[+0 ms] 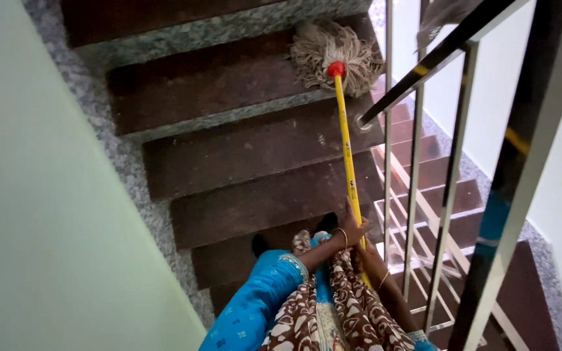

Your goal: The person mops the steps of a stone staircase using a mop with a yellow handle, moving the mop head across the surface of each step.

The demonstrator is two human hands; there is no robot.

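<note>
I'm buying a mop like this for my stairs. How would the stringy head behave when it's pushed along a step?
The mop head looks floppy: its pale strings splay loosely across the step, so they'd probably drag and spread rather than hold shape. The yellow handle runs straight down to both hands, so it seems stiff. The head is likely light when dry and heavier when wet.

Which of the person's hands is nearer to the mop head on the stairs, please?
The left. The left hand grips the yellow handle higher up, towards the mop head; the right hand grips lower, farther back.
</note>
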